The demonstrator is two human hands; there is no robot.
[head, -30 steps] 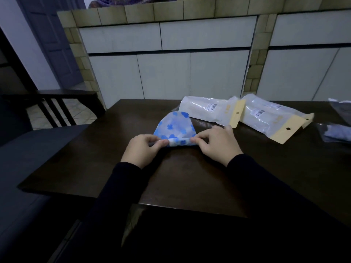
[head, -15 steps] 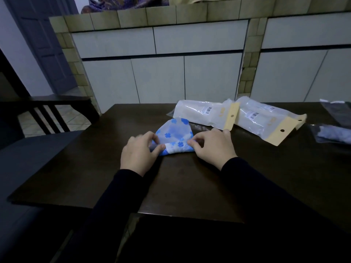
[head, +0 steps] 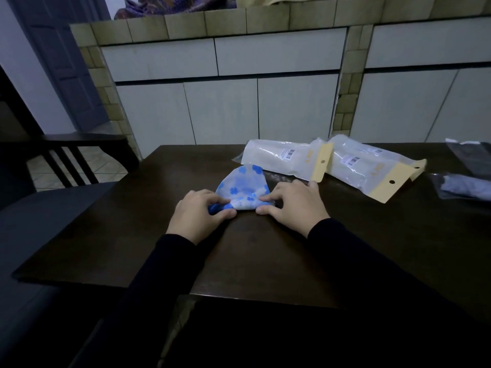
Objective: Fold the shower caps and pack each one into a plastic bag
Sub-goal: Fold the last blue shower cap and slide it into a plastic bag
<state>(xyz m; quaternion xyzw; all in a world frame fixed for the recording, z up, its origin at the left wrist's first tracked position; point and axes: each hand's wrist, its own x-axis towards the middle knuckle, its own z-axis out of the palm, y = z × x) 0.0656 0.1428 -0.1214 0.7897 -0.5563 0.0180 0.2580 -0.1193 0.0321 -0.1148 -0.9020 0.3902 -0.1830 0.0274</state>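
Two hands are pinching a shower cap (head: pixel 243 185) at mid-frame.
Left hand (head: pixel 198 215) and right hand (head: pixel 291 205) are gripping its rolled edge on the bench (head: pixel 265 256); barcode stickers on the plastic bags (head: pixel 289 163) are unreadable.

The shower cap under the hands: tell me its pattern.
The shower cap is translucent white with blue flower-like prints, seen best in the head view.

One shower cap (head: pixel 243 185), two clear packed bags (head: pixel 284 159) (head: pixel 369 172), two dark bags (head: pixel 463 187) (head: pixel 475 158), two hands (head: pixel 198 215) (head: pixel 293 204).
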